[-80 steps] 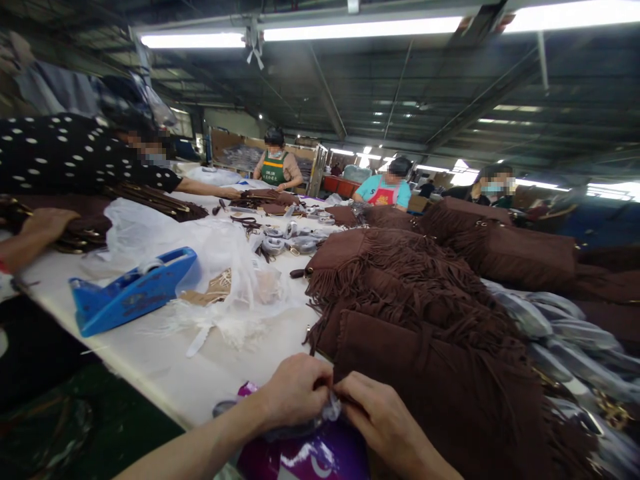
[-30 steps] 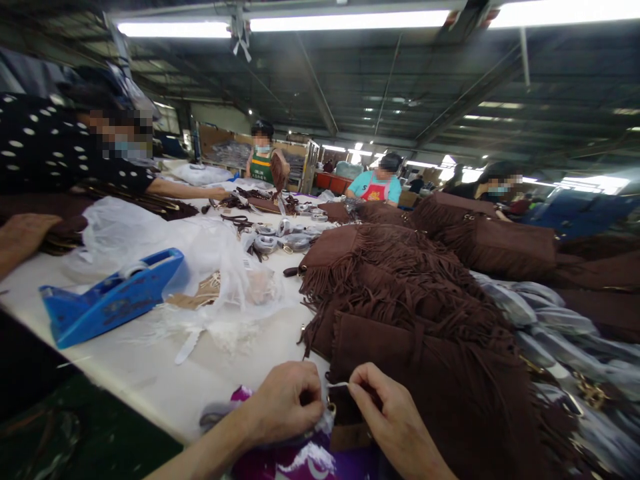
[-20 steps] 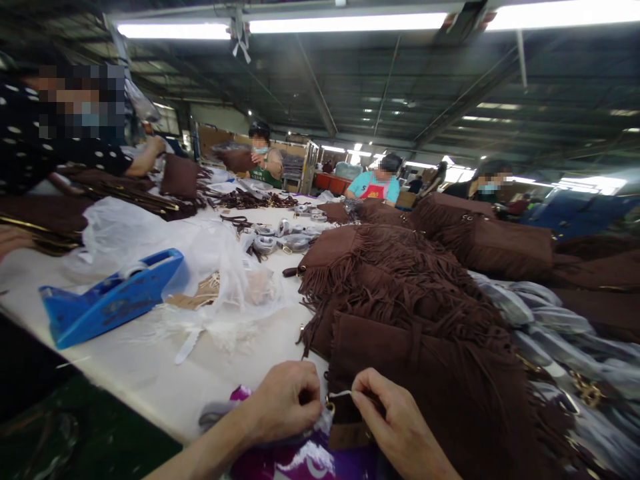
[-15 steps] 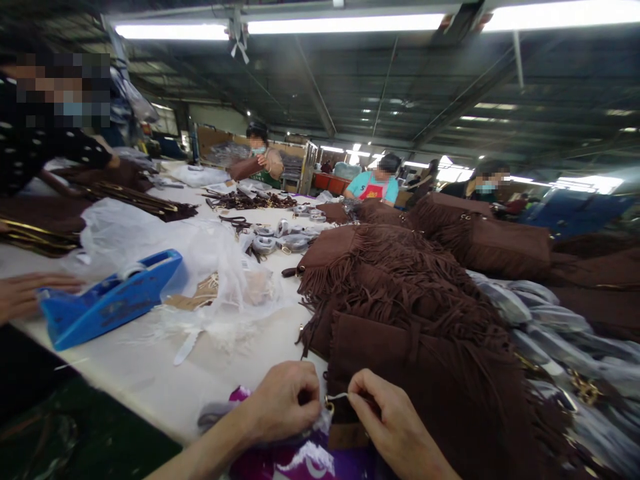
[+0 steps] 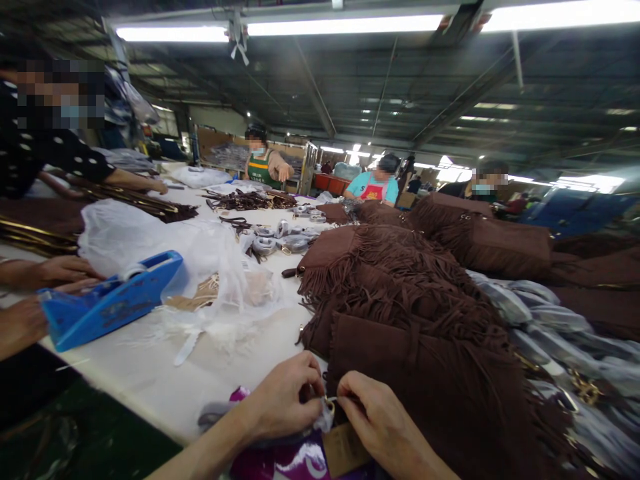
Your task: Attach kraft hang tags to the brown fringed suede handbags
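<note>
I am pinching a small metal ring (image 5: 330, 402) between both hands at the near edge of the table (image 5: 165, 383), my left hand (image 5: 285, 400) closing on it from the left and my right hand (image 5: 373, 417) from the right, fingertips almost meeting. The ring is sitting at the near corner of the brown fringed bag (image 5: 440, 387), which is stretching away to my right, so my right hand is lying over the bag.

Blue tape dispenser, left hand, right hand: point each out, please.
blue tape dispenser (image 5: 113, 303), head view, on its side wall.
left hand (image 5: 285, 400), head view, back of hand.
right hand (image 5: 373, 417), head view, back of hand.
</note>
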Demonstrator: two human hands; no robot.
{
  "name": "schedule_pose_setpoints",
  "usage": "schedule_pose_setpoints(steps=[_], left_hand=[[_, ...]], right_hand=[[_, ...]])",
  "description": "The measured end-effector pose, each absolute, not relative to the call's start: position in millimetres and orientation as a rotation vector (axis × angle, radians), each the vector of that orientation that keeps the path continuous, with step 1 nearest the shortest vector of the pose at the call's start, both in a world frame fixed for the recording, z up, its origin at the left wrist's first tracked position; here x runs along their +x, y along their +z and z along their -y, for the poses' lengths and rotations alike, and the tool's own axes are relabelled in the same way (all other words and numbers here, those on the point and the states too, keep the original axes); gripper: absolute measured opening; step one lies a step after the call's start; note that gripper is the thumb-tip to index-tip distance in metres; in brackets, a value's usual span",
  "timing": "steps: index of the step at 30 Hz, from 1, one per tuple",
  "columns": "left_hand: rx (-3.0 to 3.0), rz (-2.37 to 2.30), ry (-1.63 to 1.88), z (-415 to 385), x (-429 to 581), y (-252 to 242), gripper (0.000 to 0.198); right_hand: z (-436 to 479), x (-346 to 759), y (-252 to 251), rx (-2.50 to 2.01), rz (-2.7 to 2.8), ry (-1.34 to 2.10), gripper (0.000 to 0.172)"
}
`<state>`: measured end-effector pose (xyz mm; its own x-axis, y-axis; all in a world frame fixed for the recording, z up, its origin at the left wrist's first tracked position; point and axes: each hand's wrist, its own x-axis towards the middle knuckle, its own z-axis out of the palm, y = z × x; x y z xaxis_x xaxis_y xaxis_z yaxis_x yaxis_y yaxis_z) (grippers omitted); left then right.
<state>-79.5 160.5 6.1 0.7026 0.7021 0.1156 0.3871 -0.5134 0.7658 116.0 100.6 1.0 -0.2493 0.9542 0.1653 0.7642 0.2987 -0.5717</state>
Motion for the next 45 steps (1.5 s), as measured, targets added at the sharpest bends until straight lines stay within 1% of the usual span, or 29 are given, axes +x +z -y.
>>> schedule_pose_setpoints(steps=[4, 13, 18, 23, 26, 28, 30, 33, 35, 39, 42, 45], left_hand=[[2.176, -0.831, 0.547, -161, -78, 3, 0.025], [2.296, -0.874, 0.492, -161, -75, -7, 0.017], [2.196, -1.026, 0.746, -162, -72, -12, 0.014], [2.073, -1.006, 0.969, -165, -70, -5, 0.013], [2.026, -0.987, 1.014, -166, -69, 6, 0.01], [2.001, -0.969, 1.038, -166, -68, 13, 0.008], [1.893, -0.975, 1.018, -165, -67, 15, 0.009], [1.654, -1.014, 0.817, -164, -65, 11, 0.016], [1.615, -1.037, 0.716, -163, -63, 5, 0.018], [1.776, -1.028, 0.798, -162, -56, -5, 0.011], [1.759, -1.037, 0.865, -162, -52, -10, 0.017], [1.623, -1.019, 0.828, -164, -50, -13, 0.021]], right_hand=[[-102, 116, 3, -1.543, 2.118, 0.518, 0.016], [-102, 114, 8, -1.565, 2.133, 0.524, 0.016], [-107, 111, 22, -1.521, 1.988, 0.663, 0.013], [-115, 100, 27, -1.466, 1.854, 0.726, 0.019], [-122, 92, 26, -1.404, 1.797, 0.788, 0.012], [-126, 89, 24, -1.381, 1.73, 0.824, 0.01], [-130, 88, 21, -1.377, 1.649, 0.884, 0.015], [-135, 91, 14, -1.382, 1.504, 1.0, 0.026], [-137, 93, 8, -1.374, 1.429, 1.038, 0.03], [-139, 95, -1, -1.29, 1.387, 1.052, 0.029], [-140, 95, -7, -1.232, 1.381, 1.03, 0.028], [-141, 97, -12, -1.206, 1.372, 1.001, 0.026]])
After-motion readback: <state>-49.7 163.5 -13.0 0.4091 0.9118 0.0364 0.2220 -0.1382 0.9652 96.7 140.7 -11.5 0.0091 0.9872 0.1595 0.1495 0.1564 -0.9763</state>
